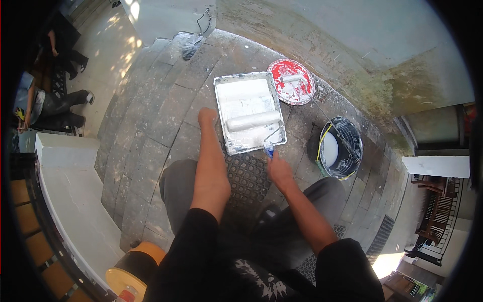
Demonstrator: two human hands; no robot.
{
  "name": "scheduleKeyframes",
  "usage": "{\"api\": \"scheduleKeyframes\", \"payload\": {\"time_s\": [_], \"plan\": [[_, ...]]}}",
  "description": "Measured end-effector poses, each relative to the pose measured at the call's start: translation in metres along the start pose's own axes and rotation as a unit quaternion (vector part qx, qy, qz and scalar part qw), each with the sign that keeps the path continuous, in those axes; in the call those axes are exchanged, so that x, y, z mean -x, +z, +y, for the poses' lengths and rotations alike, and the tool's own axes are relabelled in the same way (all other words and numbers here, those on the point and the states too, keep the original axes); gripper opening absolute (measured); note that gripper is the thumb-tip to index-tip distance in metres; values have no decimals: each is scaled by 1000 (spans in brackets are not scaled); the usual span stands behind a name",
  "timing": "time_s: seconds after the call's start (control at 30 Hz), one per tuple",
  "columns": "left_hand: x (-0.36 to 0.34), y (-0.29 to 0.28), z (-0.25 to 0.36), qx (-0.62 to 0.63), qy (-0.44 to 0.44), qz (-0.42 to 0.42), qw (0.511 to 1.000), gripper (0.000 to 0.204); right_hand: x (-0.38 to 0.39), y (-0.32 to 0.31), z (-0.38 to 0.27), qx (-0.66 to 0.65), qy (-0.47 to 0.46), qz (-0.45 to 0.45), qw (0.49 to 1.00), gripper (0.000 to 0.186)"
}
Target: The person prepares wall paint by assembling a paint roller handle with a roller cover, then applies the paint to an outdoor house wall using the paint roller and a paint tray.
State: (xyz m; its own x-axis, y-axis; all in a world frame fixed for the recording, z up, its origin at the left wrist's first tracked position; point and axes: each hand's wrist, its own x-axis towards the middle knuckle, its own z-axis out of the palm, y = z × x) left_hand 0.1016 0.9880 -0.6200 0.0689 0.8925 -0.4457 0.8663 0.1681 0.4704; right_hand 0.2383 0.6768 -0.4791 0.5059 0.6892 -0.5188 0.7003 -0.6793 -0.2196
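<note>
A paint roller [253, 121] with a white, paint-coated sleeve lies across the paint tray [220, 121], which holds white paint. My right hand [279, 170] is closed around the roller's blue handle [269, 150], at the tray's near right corner. Beside the tray's left edge, my left hand [207, 117] looks curled closed; its fingers are mostly hidden, and I cannot tell if it touches the tray. Behind the tray's right corner sits a round red lid [288, 68] smeared with white paint, with a small white roller [292, 78] on it.
A black bucket [353, 141] with a pale round thing inside stands to the right. Beyond rises a stained wall [322, 35]. A plastic bag [190, 46] lies at the back. An orange-and-black container [133, 269] is at lower left. People sit at the far left.
</note>
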Motion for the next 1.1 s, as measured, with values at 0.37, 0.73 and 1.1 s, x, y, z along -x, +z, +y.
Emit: {"api": "scheduleKeyframes", "payload": {"time_s": [0.37, 0.73, 1.1], "plan": [[102, -140, 139, 327, 294, 55, 896, 43, 55, 0, 17, 26, 40, -32, 998, 31], [76, -134, 114, 200, 265, 30, 943, 51, -33, -19, -31, -11, 21, 23, 999, 29], [62, -145, 92, 197, 242, 20, 950, 57, 40, -2, -1, 54, 27, -31, 998, 33]]}}
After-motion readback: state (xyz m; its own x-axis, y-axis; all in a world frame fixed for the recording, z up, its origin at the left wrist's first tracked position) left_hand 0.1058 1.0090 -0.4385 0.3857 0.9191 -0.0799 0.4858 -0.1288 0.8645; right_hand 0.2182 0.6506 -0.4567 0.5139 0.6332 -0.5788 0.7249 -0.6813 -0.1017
